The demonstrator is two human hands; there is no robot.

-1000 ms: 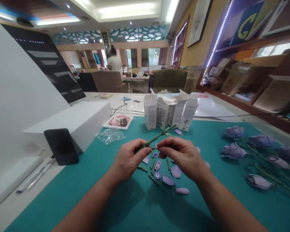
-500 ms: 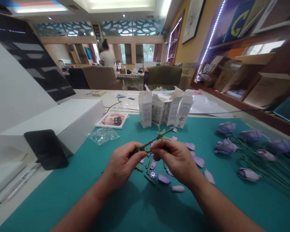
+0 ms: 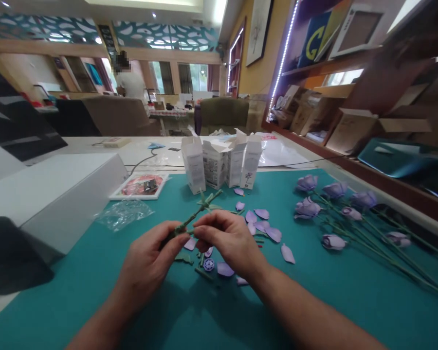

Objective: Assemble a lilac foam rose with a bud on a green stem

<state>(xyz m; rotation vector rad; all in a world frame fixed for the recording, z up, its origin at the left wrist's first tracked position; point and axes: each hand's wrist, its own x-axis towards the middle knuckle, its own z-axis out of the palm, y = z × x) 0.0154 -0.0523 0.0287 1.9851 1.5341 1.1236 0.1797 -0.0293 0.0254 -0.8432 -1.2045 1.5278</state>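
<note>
In our left hand point(image 3: 153, 255), fingers and thumb are closed around the lower end of a green stem point(image 3: 199, 212), which slants up toward the far right, above the middle of a green mat point(image 3: 314, 301). Our right hand point(image 3: 229, 243) has its thumb and fingertips drawn in beside the stem's near side; we cannot tell whether they meet, or grip the stem or a small piece. Below our hands lie a round purple piece point(image 3: 209, 264) and a leaf piece point(image 3: 184, 259), with loose purple petals point(image 3: 273, 235) mostly to the right. Farther right we see purple flowers point(image 3: 308, 208) on long stems. White boxes point(image 3: 214, 167) stand at the mat's far edge, and to the left a framed picture point(image 3: 138, 187) lies beyond crumpled clear plastic point(image 3: 126, 214).
</note>
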